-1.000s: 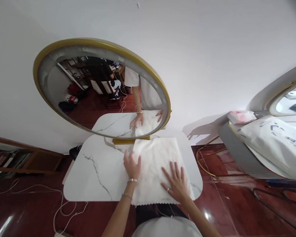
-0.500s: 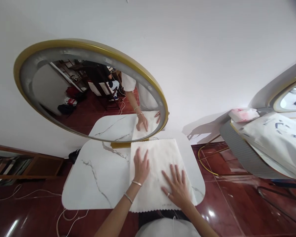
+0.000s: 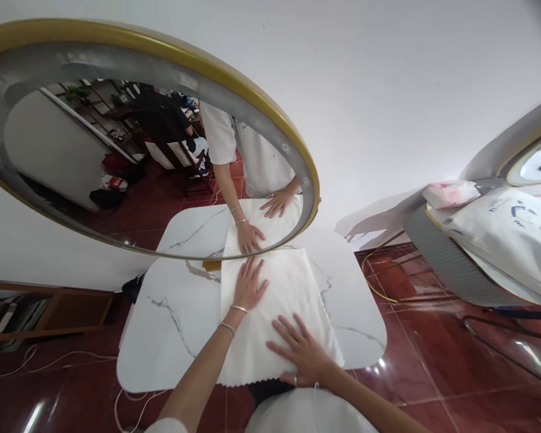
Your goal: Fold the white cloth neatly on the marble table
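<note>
A white cloth (image 3: 279, 282) with scalloped edges lies on the marble-patterned table (image 3: 162, 337), its near edge reaching the table's front. My left hand (image 3: 249, 285) rests on the cloth's upper left part, palm down with fingers spread, two bracelets on the wrist. Nearer to me, my right hand (image 3: 300, 349) lies on the lower right part, fingers spread, a ring on one finger. Neither hand grips anything. The cloth looks mostly flat with faint wrinkles.
A gold-rimmed mirror (image 3: 234, 72) stands over the table's back left and reflects a seated person. At right, a second table (image 3: 451, 258) bears a tissue pack (image 3: 451, 193) and a white bag (image 3: 523, 234). A shelf (image 3: 72, 313) and cables are at left.
The cloth has shifted left on the table. My left hand has moved up and flattened; my right hand has moved left and closer to me. The mirror looms larger in view.
</note>
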Demonstrator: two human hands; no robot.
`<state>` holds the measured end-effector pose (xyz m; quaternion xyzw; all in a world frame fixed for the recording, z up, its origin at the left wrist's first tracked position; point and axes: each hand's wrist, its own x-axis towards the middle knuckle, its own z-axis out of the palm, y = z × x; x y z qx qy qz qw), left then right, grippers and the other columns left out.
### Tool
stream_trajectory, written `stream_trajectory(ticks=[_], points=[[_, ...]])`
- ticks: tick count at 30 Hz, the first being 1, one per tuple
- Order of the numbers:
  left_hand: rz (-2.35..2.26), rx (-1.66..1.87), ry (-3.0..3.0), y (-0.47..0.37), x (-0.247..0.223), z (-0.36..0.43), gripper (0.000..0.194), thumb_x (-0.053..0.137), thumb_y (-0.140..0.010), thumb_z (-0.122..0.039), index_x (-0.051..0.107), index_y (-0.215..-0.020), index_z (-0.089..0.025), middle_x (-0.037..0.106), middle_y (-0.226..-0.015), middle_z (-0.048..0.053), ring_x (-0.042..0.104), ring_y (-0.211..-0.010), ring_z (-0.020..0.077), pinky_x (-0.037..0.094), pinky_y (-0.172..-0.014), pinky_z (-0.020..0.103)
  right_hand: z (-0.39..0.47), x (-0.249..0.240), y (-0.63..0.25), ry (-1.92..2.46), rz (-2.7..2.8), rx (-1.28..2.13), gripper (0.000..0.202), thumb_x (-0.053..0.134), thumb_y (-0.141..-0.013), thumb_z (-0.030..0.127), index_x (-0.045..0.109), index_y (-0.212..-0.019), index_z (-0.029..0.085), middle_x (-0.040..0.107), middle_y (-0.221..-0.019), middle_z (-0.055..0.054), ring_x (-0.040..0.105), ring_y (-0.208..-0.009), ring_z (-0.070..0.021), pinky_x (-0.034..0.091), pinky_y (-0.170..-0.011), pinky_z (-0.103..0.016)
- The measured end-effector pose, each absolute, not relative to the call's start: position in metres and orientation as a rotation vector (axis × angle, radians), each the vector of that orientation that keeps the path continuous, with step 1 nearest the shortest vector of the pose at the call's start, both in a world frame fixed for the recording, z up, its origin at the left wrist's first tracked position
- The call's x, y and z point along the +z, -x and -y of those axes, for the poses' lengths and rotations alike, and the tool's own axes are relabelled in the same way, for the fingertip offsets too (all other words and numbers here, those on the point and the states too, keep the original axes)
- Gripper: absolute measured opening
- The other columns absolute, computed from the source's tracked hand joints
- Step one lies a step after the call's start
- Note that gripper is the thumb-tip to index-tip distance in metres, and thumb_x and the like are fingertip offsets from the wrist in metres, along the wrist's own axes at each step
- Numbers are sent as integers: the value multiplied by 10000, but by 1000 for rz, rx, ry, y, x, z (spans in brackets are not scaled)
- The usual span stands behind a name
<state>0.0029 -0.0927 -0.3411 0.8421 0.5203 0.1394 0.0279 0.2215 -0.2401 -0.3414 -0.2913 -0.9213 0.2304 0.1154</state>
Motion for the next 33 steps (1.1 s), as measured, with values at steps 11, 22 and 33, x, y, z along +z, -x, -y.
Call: stream_trajectory(ticks=[11, 22, 33], points=[[-1481, 403, -2656, 93, -333, 92, 561, 349, -876, -126, 355, -1437, -145, 377, -1499, 147, 236, -1440, 245, 269, -1144, 502, 239, -333, -101, 892, 2597, 956, 727, 446, -893, 601, 165, -1505, 327, -29, -1586, -87, -34, -1456, -315, 5, -1135, -634], [-1261, 415, -2643, -48, -347, 69, 626, 429, -929, -407, 259, -1483, -168, 223, -1571, 130, 171, -1455, 271, 153, -1182, 505, 250, -326, -142, 1101, 2690, 734, 646, 465, -931, 451, 161, -1495, 374, 11, -1589, -54, 48, -1461, -283, 0, -1152, -579], [-1255, 381, -2651, 83, -342, 74, 641, 450, -923, -402, 249, -1491, -184, 285, -1555, 88, 226, -1441, 242, 175, -1190, 450, 253, -330, -15, 1028, 2646, 912, 610, 378, -962, 461, 126, -1507, 354, -75, -1578, -71, -12, -1453, -329, -19, -1126, -643]])
